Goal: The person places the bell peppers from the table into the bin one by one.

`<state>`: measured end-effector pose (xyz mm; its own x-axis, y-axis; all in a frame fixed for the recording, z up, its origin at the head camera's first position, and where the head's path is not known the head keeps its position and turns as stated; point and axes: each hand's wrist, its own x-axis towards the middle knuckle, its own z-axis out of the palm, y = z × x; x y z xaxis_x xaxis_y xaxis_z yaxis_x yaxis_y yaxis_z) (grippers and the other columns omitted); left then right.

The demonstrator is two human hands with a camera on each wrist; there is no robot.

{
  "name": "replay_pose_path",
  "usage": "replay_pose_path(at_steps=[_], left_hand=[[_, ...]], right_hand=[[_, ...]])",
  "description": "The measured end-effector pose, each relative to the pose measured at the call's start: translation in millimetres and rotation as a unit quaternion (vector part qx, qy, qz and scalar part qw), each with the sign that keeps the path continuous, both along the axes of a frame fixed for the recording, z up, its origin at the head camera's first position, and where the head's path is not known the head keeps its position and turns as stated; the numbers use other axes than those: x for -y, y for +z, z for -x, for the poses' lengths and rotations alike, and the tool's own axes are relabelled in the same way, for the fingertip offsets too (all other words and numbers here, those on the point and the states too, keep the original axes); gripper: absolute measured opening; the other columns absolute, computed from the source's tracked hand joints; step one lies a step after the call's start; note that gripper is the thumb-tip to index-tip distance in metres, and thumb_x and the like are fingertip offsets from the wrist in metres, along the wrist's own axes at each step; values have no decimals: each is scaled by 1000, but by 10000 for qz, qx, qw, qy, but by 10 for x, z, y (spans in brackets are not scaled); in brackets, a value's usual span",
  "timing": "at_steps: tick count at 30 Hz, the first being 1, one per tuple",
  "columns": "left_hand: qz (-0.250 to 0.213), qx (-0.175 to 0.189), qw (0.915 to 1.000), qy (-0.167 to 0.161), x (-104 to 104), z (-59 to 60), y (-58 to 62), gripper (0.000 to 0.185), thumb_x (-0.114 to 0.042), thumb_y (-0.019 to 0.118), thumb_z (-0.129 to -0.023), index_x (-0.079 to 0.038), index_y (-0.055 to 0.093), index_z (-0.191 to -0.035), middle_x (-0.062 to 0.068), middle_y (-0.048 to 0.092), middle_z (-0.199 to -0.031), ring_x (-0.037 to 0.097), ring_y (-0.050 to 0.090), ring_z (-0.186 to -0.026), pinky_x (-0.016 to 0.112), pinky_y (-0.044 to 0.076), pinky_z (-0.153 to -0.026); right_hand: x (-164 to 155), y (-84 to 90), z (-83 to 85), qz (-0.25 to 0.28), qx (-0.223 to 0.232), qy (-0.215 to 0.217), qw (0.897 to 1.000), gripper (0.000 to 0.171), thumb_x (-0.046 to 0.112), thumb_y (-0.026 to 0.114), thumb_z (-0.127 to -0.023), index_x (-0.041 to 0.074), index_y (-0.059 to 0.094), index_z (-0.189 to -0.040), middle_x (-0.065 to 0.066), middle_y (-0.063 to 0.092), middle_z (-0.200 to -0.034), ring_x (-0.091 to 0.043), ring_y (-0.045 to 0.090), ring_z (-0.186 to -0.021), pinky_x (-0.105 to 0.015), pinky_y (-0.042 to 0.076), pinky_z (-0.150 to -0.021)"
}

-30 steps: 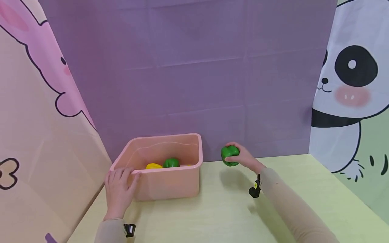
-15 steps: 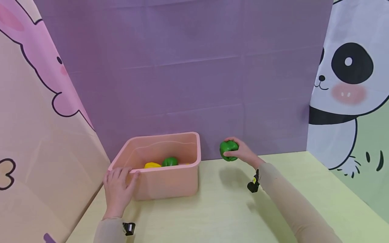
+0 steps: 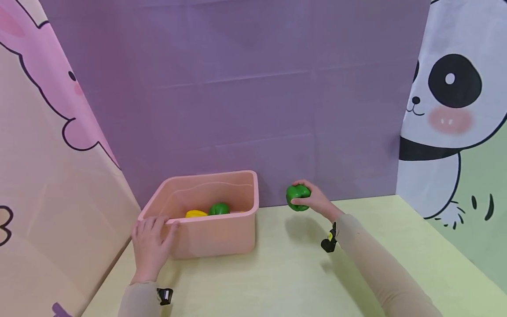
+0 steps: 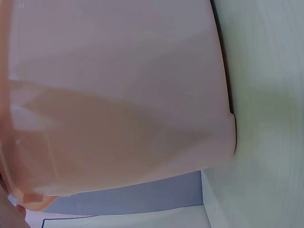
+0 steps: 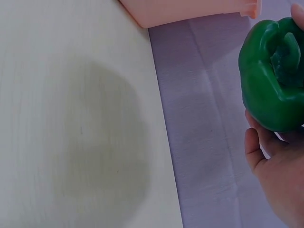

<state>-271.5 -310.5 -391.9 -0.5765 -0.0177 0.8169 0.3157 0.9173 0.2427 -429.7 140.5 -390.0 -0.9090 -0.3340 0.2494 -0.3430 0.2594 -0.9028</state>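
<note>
In the head view, a pink plastic bin (image 3: 214,237) stands left of centre. My left hand (image 3: 149,246) grips its near left corner, fingers hooked over the rim and thumb against the front. The left wrist view is mostly filled by the bin's outer wall (image 4: 114,104). To the right of the bin, my right hand (image 3: 317,201) holds a green bell pepper (image 3: 296,197) above the table, thumb on the near side and fingers over the top. Its stem (image 5: 289,53) shows in the right wrist view. Inside the bin lie another green bell pepper (image 3: 219,208) and a yellow piece (image 3: 196,214), partly hidden by the front wall.
The pale wooden table (image 3: 253,286) reaches back to a purple cloth backdrop (image 3: 237,88). A printed panda panel (image 3: 447,132) borders the right side, and a cream panel with a pink cartoon animal (image 3: 59,83) borders the left, close to the bin.
The head view has drifted slightly, shifting the scene leftward and upward. My right hand has raised the held pepper a little, then kept it nearly still. My left hand stays on the bin's rim.
</note>
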Motion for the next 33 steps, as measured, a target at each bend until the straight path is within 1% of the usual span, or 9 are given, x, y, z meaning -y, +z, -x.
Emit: replay_pose_path(at_steps=[3, 7, 13, 18, 20, 24, 28, 31, 33], left_hand=[[3, -3, 10000, 21, 11, -1, 9, 33, -34, 63, -91, -3, 63, -103, 18, 58, -102, 42, 46, -105, 62, 17, -105], [-18, -98, 9999, 44, 30, -5, 6, 34, -34, 62, -92, -3, 63, -102, 18, 58, -100, 42, 46, -104, 62, 17, -105], [-25, -155, 9999, 40, 34, 22, -25, 36, -37, 60, -93, -2, 62, -102, 18, 57, -100, 42, 45, -104, 61, 16, -106], [-28, -139, 9999, 11, 5, 53, -35, 37, -37, 60, -93, -2, 62, -103, 18, 56, -101, 42, 44, -105, 60, 15, -107], [-49, -192, 9998, -3, 0, 51, -44, 37, -38, 60, -93, -2, 62, -103, 19, 56, -101, 42, 44, -104, 60, 15, -106], [-52, -363, 9993, -58, -10, 64, -49, 40, -41, 58, -94, -2, 62, -102, 19, 56, -99, 42, 45, -103, 61, 15, -106], [30, -465, 9989, -79, -11, 83, -41, 42, -42, 56, -95, -1, 62, -102, 19, 57, -98, 42, 45, -102, 62, 16, -104], [50, -458, 9989, -26, -2, 81, -48, 43, -43, 55, -94, -1, 62, -102, 19, 57, -98, 42, 45, -102, 62, 17, -104], [28, -430, 9991, 7, 7, 71, -57, 43, -43, 55, -94, -1, 62, -102, 19, 57, -98, 42, 45, -102, 61, 16, -105]], right_hand=[[-16, 7, -7, 14, -15, -67, 10000, 58, 19, 79, -81, 16, 52, -132, -16, 49, -129, -34, 50, -108, -41, 50, -82], [-50, 32, -15, 72, -72, -91, 9999, 58, 20, 79, -81, 16, 52, -132, -17, 49, -128, -34, 51, -108, -41, 51, -81], [-139, 79, -46, 163, -107, -133, 9997, 59, 19, 78, -82, 15, 50, -134, -18, 48, -130, -34, 50, -108, -41, 50, -81], [-167, 263, -236, 138, -101, -108, 9998, 59, 15, 77, -82, 9, 50, -134, -20, 48, -129, -34, 50, -108, -40, 50, -82], [-149, 337, -306, 118, -63, -69, 9999, 59, 13, 76, -83, 6, 49, -134, -21, 48, -128, -34, 50, -107, -39, 50, -82], [-133, 351, -292, 107, -43, -32, 9999, 58, 14, 75, -83, 6, 49, -134, -21, 48, -128, -34, 50, -107, -38, 50, -82], [-129, 245, -138, 199, -22, -57, 9998, 58, 13, 76, -83, 9, 50, -134, -20, 47, -130, -35, 49, -108, -40, 50, -82], [-120, 138, -5, 185, -47, -113, 9998, 59, 15, 78, -82, 13, 50, -134, -19, 47, -131, -35, 49, -109, -40, 50, -82], [-109, 114, 18, 151, -77, -121, 9998, 60, 16, 78, -81, 14, 51, -134, -18, 47, -131, -35, 49, -109, -40, 50, -82]])
